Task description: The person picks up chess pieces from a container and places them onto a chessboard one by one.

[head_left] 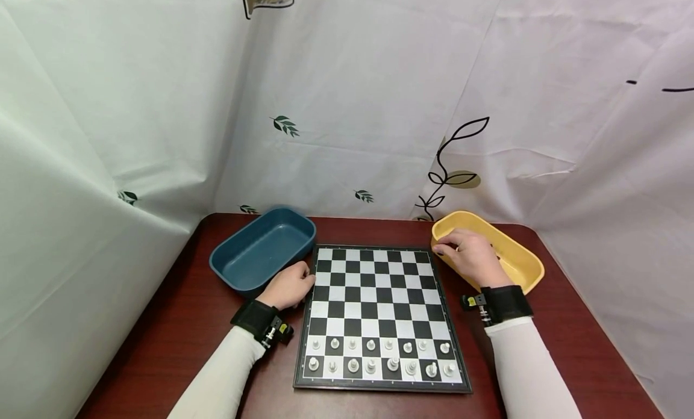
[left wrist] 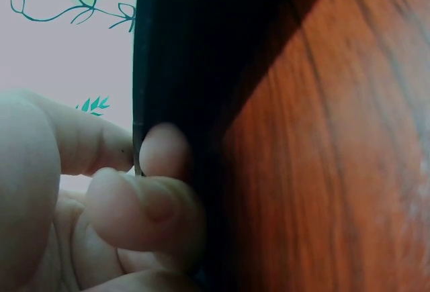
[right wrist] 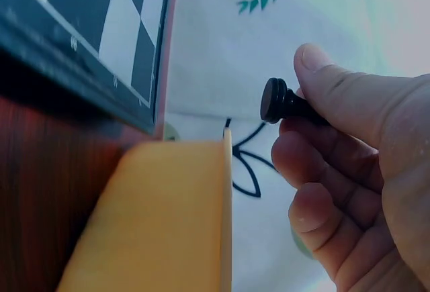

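Note:
A black chess piece [right wrist: 285,103] is pinched between the thumb and fingers of my right hand [head_left: 473,257], its round base sticking out; the rest is hidden in the grip. That hand hovers over the yellow bin [head_left: 534,273]. My left hand [head_left: 288,285] is at the left edge of the chessboard [head_left: 378,295], and in the left wrist view its curled fingers [left wrist: 158,201] hold the board's dark rim. White chess pieces [head_left: 393,363] stand in two rows along the board's near side.
A dark blue bin [head_left: 260,250] sits on the table [head_left: 187,347] left of the board's far corner. Small dark things show inside the yellow bin, partly behind the right hand. A white patterned curtain [head_left: 347,106] hangs behind and beside the table.

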The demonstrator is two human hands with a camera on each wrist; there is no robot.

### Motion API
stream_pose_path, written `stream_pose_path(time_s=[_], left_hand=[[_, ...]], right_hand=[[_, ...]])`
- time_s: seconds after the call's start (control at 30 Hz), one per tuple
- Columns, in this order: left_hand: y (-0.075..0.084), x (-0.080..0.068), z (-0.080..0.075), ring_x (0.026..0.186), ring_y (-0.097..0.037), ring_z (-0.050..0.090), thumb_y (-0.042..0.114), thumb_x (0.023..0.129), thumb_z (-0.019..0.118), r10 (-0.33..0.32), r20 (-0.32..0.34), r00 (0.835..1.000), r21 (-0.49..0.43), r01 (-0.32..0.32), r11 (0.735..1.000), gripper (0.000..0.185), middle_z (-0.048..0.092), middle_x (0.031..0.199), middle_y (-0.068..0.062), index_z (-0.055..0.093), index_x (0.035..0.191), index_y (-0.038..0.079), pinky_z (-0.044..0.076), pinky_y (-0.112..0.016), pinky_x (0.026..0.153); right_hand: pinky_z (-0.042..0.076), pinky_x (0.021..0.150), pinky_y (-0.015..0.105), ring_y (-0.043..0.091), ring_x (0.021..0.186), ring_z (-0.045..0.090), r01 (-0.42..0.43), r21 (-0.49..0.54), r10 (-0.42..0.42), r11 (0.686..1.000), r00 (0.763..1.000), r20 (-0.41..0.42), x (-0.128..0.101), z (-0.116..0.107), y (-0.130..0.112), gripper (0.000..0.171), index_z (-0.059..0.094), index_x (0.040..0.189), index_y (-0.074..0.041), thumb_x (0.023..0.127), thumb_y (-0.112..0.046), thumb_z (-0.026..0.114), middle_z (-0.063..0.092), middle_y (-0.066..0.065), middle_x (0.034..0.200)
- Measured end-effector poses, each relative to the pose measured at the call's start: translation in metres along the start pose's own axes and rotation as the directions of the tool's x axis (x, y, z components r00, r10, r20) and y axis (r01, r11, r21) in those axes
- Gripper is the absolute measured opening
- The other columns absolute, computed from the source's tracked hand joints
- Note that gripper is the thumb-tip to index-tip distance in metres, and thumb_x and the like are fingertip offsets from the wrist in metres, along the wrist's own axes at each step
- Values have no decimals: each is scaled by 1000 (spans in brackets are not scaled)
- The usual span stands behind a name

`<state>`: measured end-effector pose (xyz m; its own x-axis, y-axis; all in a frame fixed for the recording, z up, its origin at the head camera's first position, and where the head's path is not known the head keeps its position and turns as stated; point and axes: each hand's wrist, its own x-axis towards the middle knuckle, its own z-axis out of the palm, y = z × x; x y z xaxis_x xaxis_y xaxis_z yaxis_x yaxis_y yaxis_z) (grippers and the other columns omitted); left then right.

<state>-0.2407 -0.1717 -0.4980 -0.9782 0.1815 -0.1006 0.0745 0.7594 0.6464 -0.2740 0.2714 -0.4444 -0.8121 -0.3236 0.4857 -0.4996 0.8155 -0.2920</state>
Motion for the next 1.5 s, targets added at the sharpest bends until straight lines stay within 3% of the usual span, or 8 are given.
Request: stream_pose_path(time_s=[0.13, 0.33, 0.63, 1.2, 1.5], left_hand=[[-1, 0, -1, 45, -22, 58, 29, 111, 57, 3, -5, 1000, 2, -3, 1000, 24, 62, 62, -3, 59, 93, 14, 46, -37, 49], [-3, 1, -1, 45, -22, 58, 30, 111, 57, 8, 0, 1000, -3, -8, 1000, 25, 63, 62, -3, 59, 92, 14, 46, -37, 48], [-1, 1, 2, 45, -22, 59, 29, 111, 57, 30, 0, 1000, -6, -30, 1000, 24, 63, 62, -1, 59, 93, 14, 46, -37, 48], [2, -3, 1, 45, -21, 57, 27, 111, 56, 24, -4, 1000, -9, -24, 1000, 24, 63, 62, -2, 59, 91, 13, 44, -36, 48], [-3, -2, 1, 44, -20, 58, 28, 110, 55, 40, -14, 999, -9, -41, 999, 24, 63, 61, 0, 59, 90, 14, 45, -36, 46]], right_hand=[[57, 90, 55, 31, 94, 72, 5, 26, -6, 1000, 999, 39, 4, 5, -9, 7, 85, 98, -11, 96, -17, 88, 77, 5, 97], [56, 83, 50, 24, 85, 69, 20, 46, -23, 999, 998, 60, 10, 12, -23, 7, 85, 97, -13, 97, -19, 88, 76, -1, 90], [57, 73, 43, 15, 77, 67, 70, -1, -69, 998, 987, 144, 22, 23, -44, 14, 82, 97, -14, 97, -27, 88, 75, -3, 88], [55, 73, 35, 10, 78, 63, 247, 50, -251, 968, 924, 290, 66, 50, -90, 8, 80, 96, -18, 100, -21, 86, 70, -8, 88], [54, 77, 35, 11, 81, 62, 210, 76, -223, 975, 903, 367, 81, 74, -109, 4, 80, 101, -18, 102, -21, 83, 70, -7, 92]])
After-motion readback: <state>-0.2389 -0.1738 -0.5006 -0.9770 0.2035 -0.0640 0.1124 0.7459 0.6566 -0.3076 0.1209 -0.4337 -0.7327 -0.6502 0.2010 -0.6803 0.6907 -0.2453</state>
